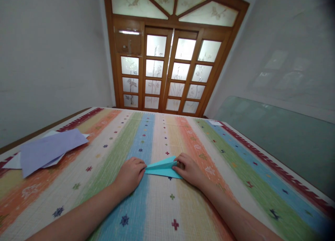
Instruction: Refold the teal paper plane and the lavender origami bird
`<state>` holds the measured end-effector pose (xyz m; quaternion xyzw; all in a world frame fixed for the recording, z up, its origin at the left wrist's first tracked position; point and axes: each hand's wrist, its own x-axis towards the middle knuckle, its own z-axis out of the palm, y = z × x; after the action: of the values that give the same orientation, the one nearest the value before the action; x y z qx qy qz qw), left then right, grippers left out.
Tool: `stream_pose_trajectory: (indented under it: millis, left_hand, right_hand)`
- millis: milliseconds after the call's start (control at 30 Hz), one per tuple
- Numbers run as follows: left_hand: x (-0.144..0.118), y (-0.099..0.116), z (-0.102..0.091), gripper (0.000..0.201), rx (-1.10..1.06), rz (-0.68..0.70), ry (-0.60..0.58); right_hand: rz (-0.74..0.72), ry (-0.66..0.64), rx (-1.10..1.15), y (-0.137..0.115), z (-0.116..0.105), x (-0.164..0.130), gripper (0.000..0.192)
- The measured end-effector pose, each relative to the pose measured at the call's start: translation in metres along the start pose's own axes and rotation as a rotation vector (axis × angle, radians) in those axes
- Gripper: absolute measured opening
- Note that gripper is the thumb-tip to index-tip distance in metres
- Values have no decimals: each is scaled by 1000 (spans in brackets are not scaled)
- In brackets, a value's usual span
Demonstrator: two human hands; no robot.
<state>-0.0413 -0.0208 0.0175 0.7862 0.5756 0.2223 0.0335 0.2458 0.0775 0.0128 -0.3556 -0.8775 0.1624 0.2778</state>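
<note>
1 left hand (132, 174) pinches the narrow tip of the blue paper (161, 168) and 1 right hand (190, 171) grips its wide end, on the striped cloth (140, 202), where a crisp crease probably calls for a steady tip and edges aligned before pressing.

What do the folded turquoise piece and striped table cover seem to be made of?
The turquoise piece: probably matte paper, given its thin edges and straight creases. The striped table cover: apparently dull woven cloth, from its fine thread-like lines.
</note>
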Motion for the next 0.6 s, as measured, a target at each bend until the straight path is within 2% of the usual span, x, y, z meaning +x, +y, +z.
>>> stream_pose_trajectory:
  millis: [367,600]
  left_hand:
    - [1,-4,5,24,-19,-26,43]
    - [3,-6,9,26,-2,-78,72]
  right_hand:
    - [22,11,26,6,5,1,8]
    - [142,35,199,21,9,4,8]
